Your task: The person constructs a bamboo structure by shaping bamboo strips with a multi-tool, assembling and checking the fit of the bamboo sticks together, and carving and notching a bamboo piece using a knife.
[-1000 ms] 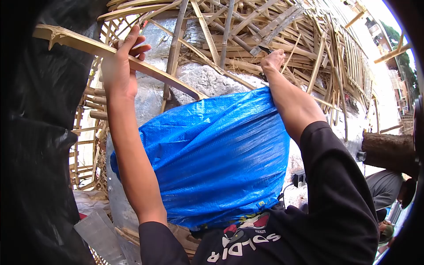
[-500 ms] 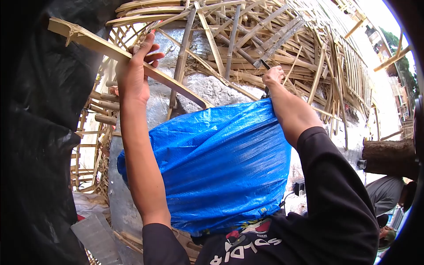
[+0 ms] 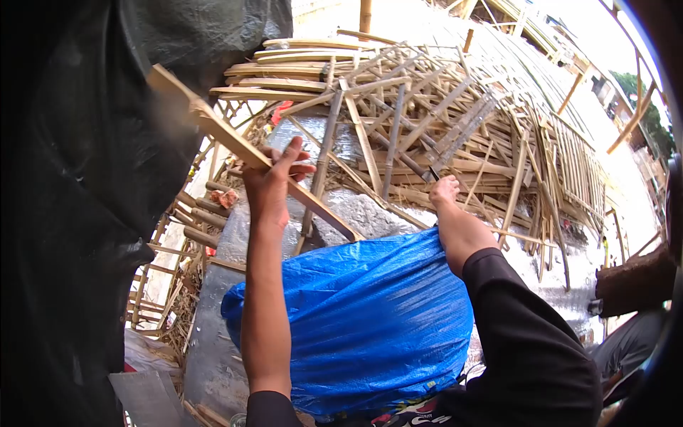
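My left hand [image 3: 274, 183] grips a long split bamboo strip [image 3: 231, 136] near its middle, with some fingers held out. The strip slants from a blurred upper end beside the black sheet down to the near edge of a grey stone block [image 3: 366, 217], close to the blue tarp. My right hand [image 3: 445, 191] is closed round the dark handle of a machete [image 3: 464, 132]; its broad grey blade points up and right, in front of the bamboo pile. A blue tarp [image 3: 377, 320] covers my lap between my forearms.
Beyond my hands lies a big heap of split bamboo [image 3: 405, 92]. Black plastic sheeting [image 3: 64, 213] hangs along the left. Several round bamboo pieces [image 3: 206, 217] lie left of the stone. At right, a log [image 3: 637, 285] stands out near another person's grey-clothed leg [image 3: 629, 345].
The view has shifted, so the heap, tarp and both hands appear lower in the picture. The bamboo strip stays in my left hand and the machete in my right.
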Demonstrator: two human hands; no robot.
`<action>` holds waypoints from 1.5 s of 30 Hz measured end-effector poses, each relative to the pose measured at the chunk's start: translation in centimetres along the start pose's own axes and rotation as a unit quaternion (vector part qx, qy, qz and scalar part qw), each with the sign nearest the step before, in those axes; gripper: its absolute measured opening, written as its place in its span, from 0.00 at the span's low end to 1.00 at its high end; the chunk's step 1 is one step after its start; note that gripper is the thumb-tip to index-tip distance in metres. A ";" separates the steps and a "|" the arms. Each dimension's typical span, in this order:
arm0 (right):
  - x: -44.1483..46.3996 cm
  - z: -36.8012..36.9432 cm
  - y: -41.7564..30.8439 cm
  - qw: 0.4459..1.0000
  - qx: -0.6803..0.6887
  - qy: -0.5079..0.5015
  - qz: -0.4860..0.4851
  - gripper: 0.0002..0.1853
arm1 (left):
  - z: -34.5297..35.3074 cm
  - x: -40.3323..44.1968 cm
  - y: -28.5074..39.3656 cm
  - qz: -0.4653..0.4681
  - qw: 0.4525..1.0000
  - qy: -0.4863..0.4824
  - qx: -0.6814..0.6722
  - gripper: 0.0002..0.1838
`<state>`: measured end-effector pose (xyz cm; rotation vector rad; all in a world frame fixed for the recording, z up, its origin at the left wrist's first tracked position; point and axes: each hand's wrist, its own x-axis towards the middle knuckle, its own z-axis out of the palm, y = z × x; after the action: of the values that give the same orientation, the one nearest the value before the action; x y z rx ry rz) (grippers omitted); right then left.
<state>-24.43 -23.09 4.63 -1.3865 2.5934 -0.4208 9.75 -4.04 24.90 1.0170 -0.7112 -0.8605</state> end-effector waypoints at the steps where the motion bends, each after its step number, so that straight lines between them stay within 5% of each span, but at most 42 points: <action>1: -0.2 0.3 0.3 0.999 -0.027 -0.011 -0.043 0.26 | 0.1 0.1 -0.3 0.011 1.000 -0.008 -0.023 0.20; 11: 2.7 4.2 2.2 0.999 -0.030 0.032 -0.012 0.23 | 1.7 -0.6 -1.2 0.030 0.997 -0.049 -0.051 0.20; 13: 3.8 3.7 2.7 0.996 0.053 -0.076 0.017 0.23 | 2.1 -0.8 -1.3 0.047 0.995 -0.059 -0.061 0.20; 18: 5.9 2.0 2.1 0.986 0.138 -0.091 0.033 0.23 | 2.8 -0.7 -2.3 0.070 0.993 -0.093 -0.010 0.20; 23: 2.5 -5.4 -1.1 0.939 0.338 0.058 -0.008 0.25 | 3.4 -1.5 -2.0 0.106 0.985 -0.135 -0.014 0.18; 27: -0.6 -10.1 -4.0 0.768 0.639 -0.034 -0.007 0.21 | 3.0 -1.2 -4.1 0.049 0.981 -0.181 -0.049 0.29; 30: -3.4 -11.7 -5.1 0.546 0.811 -0.208 0.010 0.21 | 2.5 -1.2 -4.2 0.052 0.978 -0.200 0.024 0.35; 33: -6.9 -13.5 -6.4 0.535 0.802 -0.249 -0.095 0.20 | 2.4 -0.8 -4.3 0.067 0.973 -0.212 0.056 0.37; 36: -11.8 -15.8 -7.8 0.661 0.692 -0.145 -0.250 0.15 | 2.2 -0.7 -4.2 0.035 0.976 -0.211 0.036 0.37; 39: -14.9 -16.7 -8.4 0.714 0.592 -0.077 -0.366 0.14 | 2.3 -0.6 -4.2 0.044 0.976 -0.208 0.048 0.37; 45: -21.3 -24.8 -8.8 0.773 0.495 0.006 -0.398 0.14 | 3.0 -0.7 -4.7 0.033 0.973 -0.225 0.045 0.35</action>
<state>-12.67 -5.94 31.31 -1.8176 1.1467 -1.5803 5.58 -5.95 21.55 0.8785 -1.1707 -1.0211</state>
